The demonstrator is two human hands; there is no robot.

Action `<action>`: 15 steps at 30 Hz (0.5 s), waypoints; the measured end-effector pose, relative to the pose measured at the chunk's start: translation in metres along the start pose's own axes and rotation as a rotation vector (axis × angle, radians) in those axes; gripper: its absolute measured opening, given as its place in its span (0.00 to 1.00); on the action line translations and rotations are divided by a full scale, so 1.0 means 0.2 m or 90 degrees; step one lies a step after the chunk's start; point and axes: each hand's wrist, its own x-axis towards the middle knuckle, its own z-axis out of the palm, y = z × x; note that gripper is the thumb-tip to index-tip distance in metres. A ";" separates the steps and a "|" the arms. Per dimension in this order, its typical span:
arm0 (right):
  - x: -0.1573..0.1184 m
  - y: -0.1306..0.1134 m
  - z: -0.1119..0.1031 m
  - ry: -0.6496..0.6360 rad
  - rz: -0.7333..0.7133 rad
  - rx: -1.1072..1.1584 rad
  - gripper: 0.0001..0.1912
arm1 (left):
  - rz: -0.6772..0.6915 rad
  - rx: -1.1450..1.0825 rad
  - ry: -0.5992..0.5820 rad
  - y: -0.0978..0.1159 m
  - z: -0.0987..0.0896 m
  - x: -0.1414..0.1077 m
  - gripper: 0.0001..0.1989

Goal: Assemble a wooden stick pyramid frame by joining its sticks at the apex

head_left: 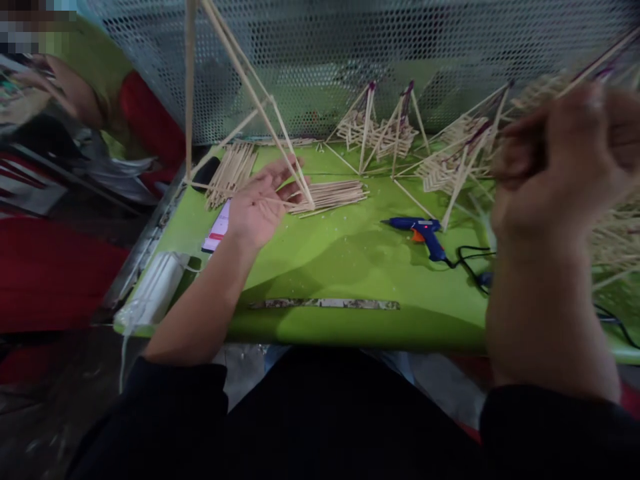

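My left hand point(263, 200), palm up with curled fingers, holds a tall open frame of pale sticks point(245, 80) by its lower part. Under and beside that hand lie two bundles of loose sticks, one at the left point(233, 173) and one in the middle point(337, 195). My right hand point(565, 147) is raised at the right, fingers bent in, blurred, near a stick with purple on it point(607, 57); whether it grips that stick is unclear. A blue glue gun point(423, 233) lies on the green table point(350, 267) between my hands.
Several stick structures with purple tips point(370, 123) stand along the back, before a perforated metal panel point(310, 60). A phone point(217, 230), a white packet point(155, 287) and a patterned strip point(325, 304) lie on the table. A black cable trails right. Another person's arm point(70, 87) shows upper left.
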 end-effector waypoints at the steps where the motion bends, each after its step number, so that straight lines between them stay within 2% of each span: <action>1: 0.01 -0.02 -0.04 0.017 -0.008 -0.008 0.18 | -0.001 0.000 -0.016 0.00 -0.01 0.00 0.22; 3: 0.00 -0.04 -0.07 -0.010 -0.024 -0.004 0.17 | -0.012 0.013 -0.032 0.00 -0.03 0.00 0.23; 4: -0.03 -0.02 -0.06 -0.076 -0.030 -0.004 0.17 | -0.021 0.020 -0.031 -0.01 -0.04 0.00 0.23; 5: -0.06 0.00 -0.04 -0.165 -0.035 -0.006 0.17 | -0.033 0.023 -0.028 -0.01 -0.04 0.00 0.23; 7: -0.14 0.08 0.01 -0.439 -0.026 -0.061 0.13 | -0.061 0.018 -0.022 -0.01 -0.04 -0.02 0.22; 8: -0.18 0.12 0.04 -0.546 -0.036 -0.096 0.11 | -0.073 0.013 -0.024 -0.01 -0.03 -0.03 0.22; 10: -0.23 0.19 0.08 -0.678 -0.024 -0.134 0.14 | -0.095 0.008 -0.038 -0.01 -0.01 -0.05 0.22; 11: -0.25 0.21 0.08 -0.702 -0.012 -0.125 0.17 | -0.101 0.010 -0.046 -0.02 -0.01 -0.05 0.22; 12: -0.25 0.22 0.06 -0.693 0.001 -0.109 0.18 | -0.104 0.012 -0.056 -0.02 0.00 -0.06 0.22; 13: -0.25 0.23 0.04 -0.657 0.014 -0.085 0.17 | -0.104 0.016 -0.066 -0.02 0.01 -0.07 0.21; 15: -0.23 0.22 -0.02 -0.529 0.026 -0.048 0.10 | -0.105 0.028 -0.090 -0.03 0.02 -0.07 0.21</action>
